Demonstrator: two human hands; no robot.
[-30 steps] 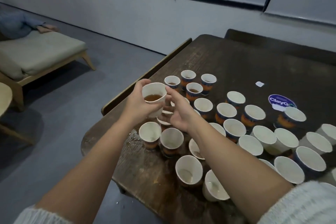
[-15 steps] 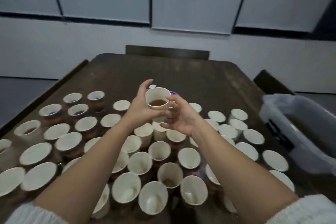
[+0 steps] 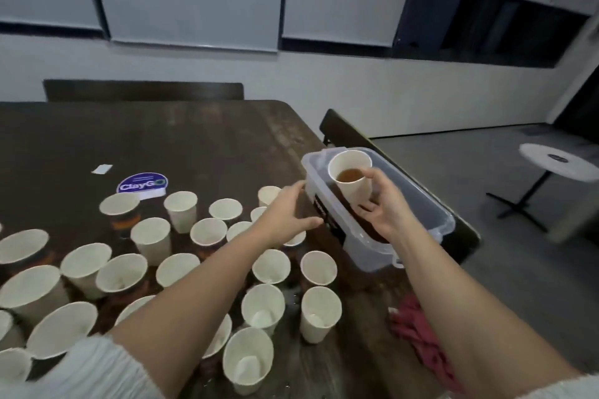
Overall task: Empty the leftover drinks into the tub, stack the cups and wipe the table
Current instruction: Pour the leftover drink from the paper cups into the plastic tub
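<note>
The right hand (image 3: 385, 207) and the paper cup (image 3: 351, 176) it holds cover part of the tub (image 3: 434, 220), so how much liquid lies inside cannot be told. The forearms hide several cups (image 3: 272, 266) on the table (image 3: 181, 139) (others are cut off at the left edge). The red cloth (image 3: 418, 337) is partly behind the right forearm, and its lower end is blurred.

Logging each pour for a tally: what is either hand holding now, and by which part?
The right hand holds a paper cup of brown drink by its lower side wall, over the tub. The left hand holds nothing.
</note>
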